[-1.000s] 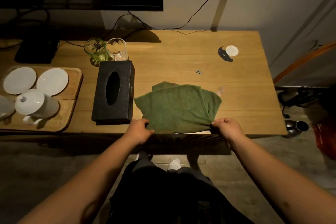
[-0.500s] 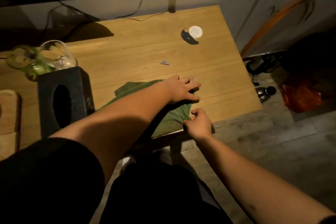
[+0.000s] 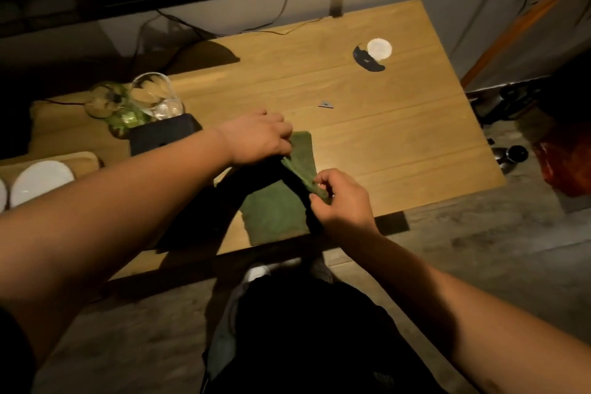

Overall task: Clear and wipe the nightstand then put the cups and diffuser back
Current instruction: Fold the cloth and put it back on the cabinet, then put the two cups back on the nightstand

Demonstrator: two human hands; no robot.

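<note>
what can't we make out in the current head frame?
- Green cloth: left part hidden under the left forearm and its shadow; left hand and right hand both grip it.
- Black tissue box: mostly covered by the left arm.
- White plates: cut off by the left edge.
- Small grey scrap: too small to identify.

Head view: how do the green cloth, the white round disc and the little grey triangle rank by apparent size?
1. Green cloth, by far largest.
2. White round disc.
3. Grey triangle, smallest.
The disc lies farther from the camera, yet looks bigger than the triangle.
</note>
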